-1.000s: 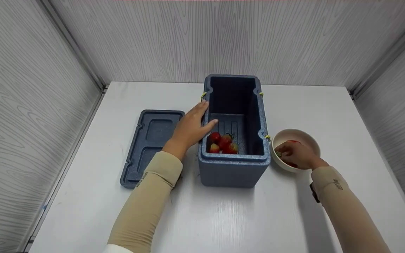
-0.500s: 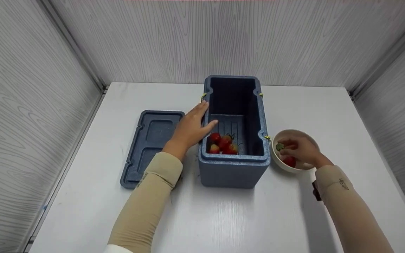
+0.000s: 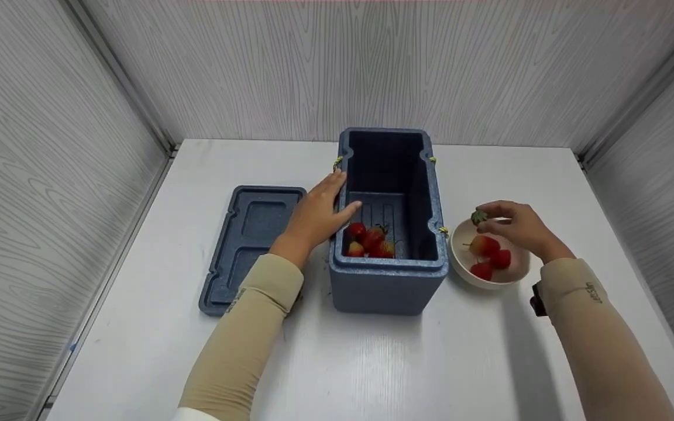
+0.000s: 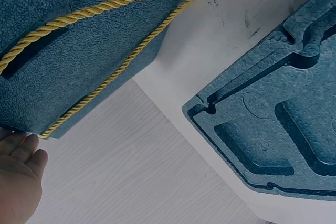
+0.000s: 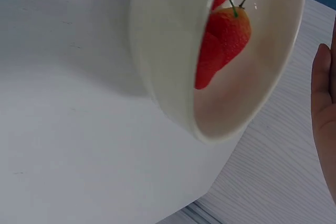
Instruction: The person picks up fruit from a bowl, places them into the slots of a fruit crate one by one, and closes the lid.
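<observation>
On a white worktop (image 3: 337, 362), a blue lid (image 3: 255, 219) with two recessed panels lies flat at 9 o'clock of a deep blue box (image 3: 389, 286). A tan-sleeved left hand (image 3: 315, 216) rests on the box's rim at 9 o'clock, its grip apart, thumb extended over the edge. A twisted yellow cord (image 4: 121, 2) runs along the box's side in the left wrist view. Inside the uncovered box, at least four strawberries (image 3: 374, 238) cluster at 7 o'clock. Between 3 and 4 o'clock of the box, just beside it, a pale bowl (image 3: 515, 273) holds three red fruits (image 3: 484, 246), the lowest toward its 7 o'clock. Above the bowl, near its 11 o'clock, the right hand (image 3: 524, 228) pinches a leafy-capped strawberry (image 3: 479, 217), grip clamped on it between thumb and fingers; the green cap points toward 9 o'clock, and the fruit's body is mostly hidden. A dark object (image 3: 539, 299) sits at the right sleeve's cuff.
</observation>
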Demonstrator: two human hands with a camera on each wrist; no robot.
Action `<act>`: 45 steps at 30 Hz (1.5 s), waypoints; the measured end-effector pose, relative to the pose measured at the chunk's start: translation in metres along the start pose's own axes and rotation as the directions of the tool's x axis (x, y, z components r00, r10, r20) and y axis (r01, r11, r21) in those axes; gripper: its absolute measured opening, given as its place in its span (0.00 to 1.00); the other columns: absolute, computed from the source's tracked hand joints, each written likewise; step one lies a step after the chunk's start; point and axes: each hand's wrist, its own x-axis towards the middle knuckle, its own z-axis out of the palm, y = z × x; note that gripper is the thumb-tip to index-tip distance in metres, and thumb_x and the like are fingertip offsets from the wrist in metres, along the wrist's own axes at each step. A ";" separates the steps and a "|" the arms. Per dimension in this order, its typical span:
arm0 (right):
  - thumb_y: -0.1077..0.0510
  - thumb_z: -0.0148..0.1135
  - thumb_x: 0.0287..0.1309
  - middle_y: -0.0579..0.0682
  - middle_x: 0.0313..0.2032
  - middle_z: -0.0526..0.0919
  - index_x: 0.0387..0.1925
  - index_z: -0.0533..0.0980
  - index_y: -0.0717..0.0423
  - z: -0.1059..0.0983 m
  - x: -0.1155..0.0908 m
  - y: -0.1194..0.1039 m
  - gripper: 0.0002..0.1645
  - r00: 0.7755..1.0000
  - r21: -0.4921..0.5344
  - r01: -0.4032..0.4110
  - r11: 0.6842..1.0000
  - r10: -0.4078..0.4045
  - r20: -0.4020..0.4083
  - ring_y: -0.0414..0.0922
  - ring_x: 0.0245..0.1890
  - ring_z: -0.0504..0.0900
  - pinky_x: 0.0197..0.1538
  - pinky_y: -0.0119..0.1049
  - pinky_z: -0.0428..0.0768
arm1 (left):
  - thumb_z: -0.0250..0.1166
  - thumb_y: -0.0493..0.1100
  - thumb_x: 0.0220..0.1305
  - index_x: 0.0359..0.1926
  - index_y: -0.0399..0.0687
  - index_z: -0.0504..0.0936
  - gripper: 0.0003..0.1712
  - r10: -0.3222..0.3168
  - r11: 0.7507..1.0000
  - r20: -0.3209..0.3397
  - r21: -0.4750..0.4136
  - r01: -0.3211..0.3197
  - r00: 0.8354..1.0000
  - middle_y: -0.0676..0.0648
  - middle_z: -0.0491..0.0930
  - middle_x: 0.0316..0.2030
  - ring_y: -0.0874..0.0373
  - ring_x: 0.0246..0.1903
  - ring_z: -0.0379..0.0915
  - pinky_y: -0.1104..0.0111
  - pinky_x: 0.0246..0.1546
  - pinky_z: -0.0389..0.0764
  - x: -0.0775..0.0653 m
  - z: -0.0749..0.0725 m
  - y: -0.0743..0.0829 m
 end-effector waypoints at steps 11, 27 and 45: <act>0.55 0.67 0.59 0.55 0.47 0.79 0.55 0.76 0.60 -0.020 0.007 -0.027 0.24 0.988 -0.007 0.083 0.997 -0.083 -0.127 0.40 0.42 0.83 0.47 0.26 0.77 | 0.53 0.63 0.68 0.74 0.48 0.54 0.42 -0.002 1.000 -0.003 0.010 0.002 1.000 0.47 0.51 0.72 0.53 0.70 0.46 0.55 0.68 0.51 0.000 0.000 0.000; 0.56 0.64 0.60 0.51 0.44 0.82 0.56 0.75 0.59 -0.036 0.018 -0.076 0.23 0.975 0.008 0.173 0.985 -0.170 -0.146 0.41 0.41 0.84 0.46 0.26 0.77 | 0.53 0.62 0.68 0.74 0.47 0.54 0.41 0.009 1.000 -0.012 0.007 -0.009 1.000 0.46 0.52 0.72 0.53 0.70 0.46 0.57 0.68 0.52 0.000 0.001 -0.001; 0.56 0.65 0.60 0.55 0.45 0.81 0.54 0.77 0.60 -0.017 0.041 -0.125 0.22 0.962 0.041 0.258 0.965 -0.253 -0.098 0.42 0.41 0.84 0.49 0.30 0.78 | 0.53 0.62 0.68 0.74 0.47 0.54 0.41 0.000 1.000 -0.003 0.003 0.000 1.000 0.46 0.52 0.72 0.54 0.70 0.46 0.58 0.68 0.50 -0.001 0.001 0.000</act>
